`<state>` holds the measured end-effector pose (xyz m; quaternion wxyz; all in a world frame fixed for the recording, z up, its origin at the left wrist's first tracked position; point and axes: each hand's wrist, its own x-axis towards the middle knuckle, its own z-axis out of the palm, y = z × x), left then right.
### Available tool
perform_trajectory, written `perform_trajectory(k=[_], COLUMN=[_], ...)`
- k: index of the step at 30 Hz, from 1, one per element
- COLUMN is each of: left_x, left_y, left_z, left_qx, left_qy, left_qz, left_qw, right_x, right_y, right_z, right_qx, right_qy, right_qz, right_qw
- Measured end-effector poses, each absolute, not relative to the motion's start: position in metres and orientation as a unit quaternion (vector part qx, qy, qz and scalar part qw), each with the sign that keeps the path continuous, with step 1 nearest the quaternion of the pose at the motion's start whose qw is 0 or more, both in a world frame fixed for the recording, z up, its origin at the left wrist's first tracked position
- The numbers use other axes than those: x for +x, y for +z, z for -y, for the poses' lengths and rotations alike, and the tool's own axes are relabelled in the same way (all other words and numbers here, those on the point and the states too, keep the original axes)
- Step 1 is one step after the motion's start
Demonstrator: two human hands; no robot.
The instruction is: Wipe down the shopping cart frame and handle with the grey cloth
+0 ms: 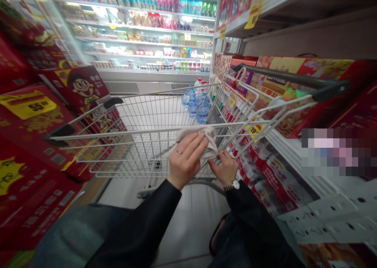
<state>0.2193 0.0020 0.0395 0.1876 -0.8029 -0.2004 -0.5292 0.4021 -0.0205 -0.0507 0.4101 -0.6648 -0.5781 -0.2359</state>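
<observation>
My left hand (187, 158), with a ring on one finger, lies over a crumpled beige cloth (198, 139) and grips it against the near wire rail of a white wire shopping cart (123, 120). My right hand (224, 167), with a wristwatch, sits just below and to the right, its fingertips at the cloth's lower edge. Several large clear water bottles (196, 106) stand at the cart's far end. A dark cart handle (294, 77) runs along the right side.
Stacked red gift boxes (35, 142) fill the left side, and more red boxes (282, 173) line low white shelving on the right. A lit refrigerated display case (132, 36) stands ahead. Pale floor (188, 228) lies beneath the cart.
</observation>
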Motion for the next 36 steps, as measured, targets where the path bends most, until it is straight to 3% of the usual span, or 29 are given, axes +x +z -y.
perform_trajectory(k=[4,11,17,23,29,36], left_x=[0.225,0.216,0.219,0.217,0.210,0.197], left_y=[0.028,0.058,0.035,0.047,0.026,0.045], left_z=[0.006,0.011,0.015,0.017,0.015,0.011], left_qx=[-0.822,-0.787,-0.806,-0.784,-0.826,-0.794], left_qy=[-0.501,-0.531,-0.495,-0.515,-0.451,-0.508], left_qz=[0.197,0.233,0.228,0.259,0.246,0.259], left_qw=[0.183,0.210,0.232,0.229,0.233,0.211], right_x=[0.408,0.409,0.413,0.414,0.414,0.415], right_y=[-0.051,-0.052,-0.055,-0.056,-0.058,-0.059], right_z=[0.020,0.021,0.025,0.025,0.024,0.021], right_qx=[-0.663,-0.661,-0.652,-0.644,-0.643,-0.641], right_qy=[-0.231,-0.244,-0.251,-0.271,-0.274,-0.281], right_qz=[0.577,0.560,0.570,0.561,0.564,0.558], right_qw=[0.417,0.436,0.433,0.443,0.440,0.446])
